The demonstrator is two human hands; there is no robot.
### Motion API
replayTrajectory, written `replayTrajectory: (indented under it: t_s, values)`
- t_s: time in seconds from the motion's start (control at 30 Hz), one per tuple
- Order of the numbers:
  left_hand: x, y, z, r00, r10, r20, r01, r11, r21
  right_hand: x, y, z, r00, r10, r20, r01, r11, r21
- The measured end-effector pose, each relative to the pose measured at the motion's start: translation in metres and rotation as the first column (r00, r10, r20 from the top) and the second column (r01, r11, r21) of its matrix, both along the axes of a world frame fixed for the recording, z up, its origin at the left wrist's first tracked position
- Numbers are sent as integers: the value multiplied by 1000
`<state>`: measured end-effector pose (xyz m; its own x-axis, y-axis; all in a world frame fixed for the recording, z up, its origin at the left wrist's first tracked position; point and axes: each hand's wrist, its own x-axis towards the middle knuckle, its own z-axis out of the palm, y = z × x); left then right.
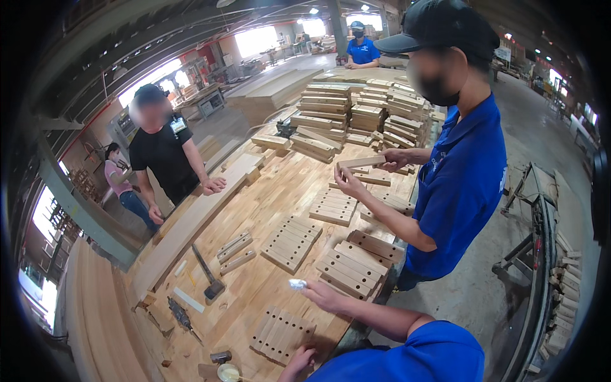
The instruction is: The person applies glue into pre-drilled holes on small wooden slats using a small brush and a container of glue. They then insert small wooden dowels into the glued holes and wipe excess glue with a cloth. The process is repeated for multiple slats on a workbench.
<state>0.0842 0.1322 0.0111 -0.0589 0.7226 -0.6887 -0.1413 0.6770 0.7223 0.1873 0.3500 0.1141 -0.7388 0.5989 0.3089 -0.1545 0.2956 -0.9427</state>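
At the near side of the table, my right hand (323, 297) is closed around a small, shiny white thing (297, 284), too blurred to name. It is held above the wooden tabletop (254, 280), short of a group of drilled slats (291, 242). My left hand (301, 360) is low in the picture, at the near edge of another row of wooden slats with dark holes (280, 334). Its fingers are mostly hidden, so whether it grips a slat is unclear. A further stack of drilled slats (351, 270) lies right of my right hand.
A hammer (209, 277), an air tool (181, 314) and a small cup (228, 372) lie to the left. A co-worker in blue (461, 184) handles a wooden piece (360, 162) at right. Another person in black (162, 149) stands across the table. Stacked wood (324, 105) fills the far end.
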Motion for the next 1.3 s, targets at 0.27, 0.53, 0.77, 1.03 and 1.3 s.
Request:
replayTrajectory:
  t_s: [0.27, 0.53, 0.77, 1.03, 1.3]
  values:
    - [-37, -53, 58, 921, 330, -210, -325, 944, 57, 5, 0, -15, 998, 37, -52, -41, 997, -71]
    - [-108, -180, 76, 0, 589, -808, -635, 624, 455, -16, 4, -7, 999, 3, 37, -14, 951, 309]
    - [-85, -264, 74, -92, 337, -937, -911, 351, 216, -10, -6, 2, 981, -105, 166, 105, 994, 10]
    - [-68, -297, 53, 234, 129, -964, -958, 199, -206, -33, -8, 12, 990, -45, -132, 10, 967, -255]
    - [-17, -294, 10, 781, -375, -499, -416, 283, -864, -63, -14, 15, 965, -88, -247, -19, 915, -402]
